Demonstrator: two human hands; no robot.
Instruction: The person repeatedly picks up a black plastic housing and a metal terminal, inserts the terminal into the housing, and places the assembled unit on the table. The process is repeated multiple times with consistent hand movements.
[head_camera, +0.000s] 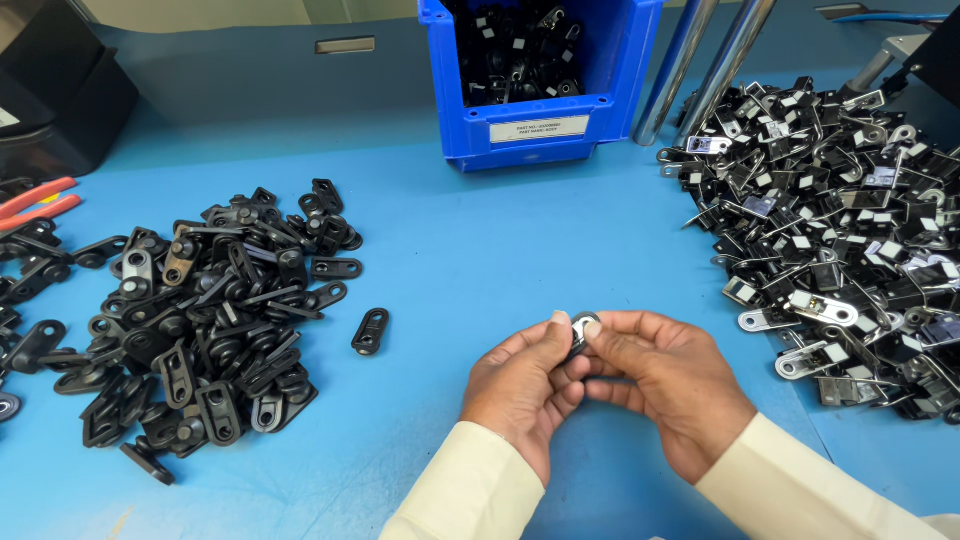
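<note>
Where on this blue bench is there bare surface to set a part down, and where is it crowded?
Bare blue table runs down the middle, between the left pile of black parts and the right heap of clips, from the blue bin down to the left hand and right hand. One stray black part lies at its left edge. Both sides are crowded.

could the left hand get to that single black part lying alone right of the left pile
Probably yes: the lone black part lies on bare blue table just left of the left hand, nothing between. But its fingers now pinch a small metal piece.
</note>
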